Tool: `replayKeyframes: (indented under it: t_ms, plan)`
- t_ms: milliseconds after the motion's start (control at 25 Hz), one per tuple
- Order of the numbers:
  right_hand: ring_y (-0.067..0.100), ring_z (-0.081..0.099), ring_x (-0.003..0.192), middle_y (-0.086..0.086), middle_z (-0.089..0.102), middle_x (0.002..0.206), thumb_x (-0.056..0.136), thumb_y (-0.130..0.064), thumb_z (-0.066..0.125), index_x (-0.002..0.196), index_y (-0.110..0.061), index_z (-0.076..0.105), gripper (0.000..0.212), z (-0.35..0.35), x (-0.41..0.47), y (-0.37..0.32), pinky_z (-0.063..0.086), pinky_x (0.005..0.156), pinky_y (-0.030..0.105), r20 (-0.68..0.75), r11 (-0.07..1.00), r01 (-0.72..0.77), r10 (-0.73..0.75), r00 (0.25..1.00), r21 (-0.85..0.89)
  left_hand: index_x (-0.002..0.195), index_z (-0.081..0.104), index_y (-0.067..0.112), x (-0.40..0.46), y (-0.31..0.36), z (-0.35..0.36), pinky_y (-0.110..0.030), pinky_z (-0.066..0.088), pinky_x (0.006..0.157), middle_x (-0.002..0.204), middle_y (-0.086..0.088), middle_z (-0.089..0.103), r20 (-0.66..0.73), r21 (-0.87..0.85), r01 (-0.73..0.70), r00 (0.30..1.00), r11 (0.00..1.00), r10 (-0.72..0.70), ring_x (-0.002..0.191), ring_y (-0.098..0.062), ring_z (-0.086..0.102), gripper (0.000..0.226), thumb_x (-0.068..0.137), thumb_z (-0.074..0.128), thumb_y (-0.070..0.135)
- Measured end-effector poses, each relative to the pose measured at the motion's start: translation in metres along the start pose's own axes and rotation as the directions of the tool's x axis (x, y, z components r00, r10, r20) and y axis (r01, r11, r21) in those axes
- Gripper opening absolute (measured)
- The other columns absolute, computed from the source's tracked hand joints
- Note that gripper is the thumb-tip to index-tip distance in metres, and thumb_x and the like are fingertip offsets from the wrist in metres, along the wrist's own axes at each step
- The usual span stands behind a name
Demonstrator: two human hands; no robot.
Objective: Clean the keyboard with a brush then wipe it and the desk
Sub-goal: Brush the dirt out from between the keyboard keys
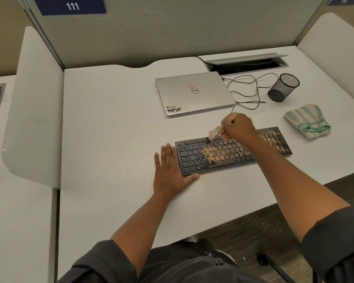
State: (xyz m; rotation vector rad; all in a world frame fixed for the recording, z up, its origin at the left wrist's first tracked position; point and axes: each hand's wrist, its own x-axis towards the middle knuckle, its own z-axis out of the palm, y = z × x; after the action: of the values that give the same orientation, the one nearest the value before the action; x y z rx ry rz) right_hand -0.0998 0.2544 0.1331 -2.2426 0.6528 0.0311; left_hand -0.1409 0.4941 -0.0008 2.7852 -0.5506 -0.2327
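A black keyboard (pixel 231 153) lies on the white desk (pixel 114 123), its middle and right keys covered with tan dust. My right hand (pixel 238 127) grips a pale brush (pixel 214 133) by its handle, with the bristles down on the top key row left of centre. My left hand (pixel 170 170) lies flat on the desk with straight fingers, its thumb against the keyboard's lower left corner. A folded green-and-cream striped cloth (pixel 308 123) sits on the desk to the right of the keyboard.
A shut silver laptop (pixel 194 92) lies behind the keyboard, with a thin black cable (pixel 245 92) looping to its right. A black mesh pen cup (pixel 283 87) stands at the back right, near an open cable hatch (pixel 245 63). Partition walls enclose the desk.
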Motion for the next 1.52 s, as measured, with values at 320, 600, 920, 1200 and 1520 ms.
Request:
replayKeyframes:
  t_ms: [320,600,920,1200,1520]
  plan:
    - [0.023,0.071,0.061,0.010,0.073,0.078,0.097,-0.015,0.052,0.096,-0.009,0.062,0.012,0.013,-0.021,0.007,0.062,0.060,0.041,-0.111,0.997,0.070,-0.073,0.991,-0.032,0.160,-0.003,0.001,0.000,0.000,0.000,-0.051,-0.013,0.124,0.168,-0.019,-0.010,0.013,0.008,0.007,1.000,1.000,-0.008,0.155,-0.029,-0.017,0.132,0.074,0.027,0.097]
    - [0.026,0.070,0.064,0.007,0.072,0.070,0.097,-0.020,0.043,0.089,-0.012,0.063,0.023,0.031,-0.024,0.001,0.061,0.071,0.048,0.060,0.972,0.145,-0.136,0.989,-0.183,0.160,-0.005,0.001,0.001,0.001,-0.002,-0.052,-0.013,0.124,0.168,-0.019,-0.011,0.020,0.012,0.013,1.000,1.000,-0.013,0.155,-0.029,-0.017,0.132,0.074,0.025,0.097]
    - [0.026,0.070,0.068,0.007,0.073,0.074,0.095,-0.018,0.045,0.087,-0.012,0.063,0.022,0.042,-0.029,-0.010,0.060,0.076,0.047,0.171,0.935,0.205,-0.160,0.972,-0.289,0.160,-0.005,0.001,0.001,0.001,-0.001,-0.052,-0.012,0.124,0.168,-0.019,-0.011,0.025,0.016,0.016,1.000,1.000,-0.016,0.155,-0.029,-0.017,0.132,0.075,0.025,0.098]
    - [0.023,0.067,0.074,0.002,0.071,0.075,0.097,-0.022,0.043,0.086,-0.016,0.061,0.023,0.038,-0.037,-0.019,0.056,0.074,0.040,0.165,0.920,0.288,-0.250,0.954,-0.265,0.160,-0.005,0.001,0.000,0.001,-0.001,-0.052,-0.013,0.124,0.168,-0.020,-0.011,0.028,0.025,0.010,1.000,1.000,-0.010,0.155,-0.030,-0.017,0.131,0.075,0.025,0.097]
    - [0.017,0.066,0.070,-0.001,0.071,0.073,0.096,-0.024,0.043,0.084,-0.018,0.064,0.025,0.029,-0.041,-0.009,0.056,0.076,0.040,0.197,0.900,0.267,-0.209,0.958,-0.344,0.160,-0.005,0.001,0.000,0.001,-0.001,-0.052,-0.014,0.124,0.168,-0.020,-0.010,0.022,0.024,0.012,1.000,1.000,-0.012,0.155,-0.031,-0.017,0.131,0.075,0.026,0.097]
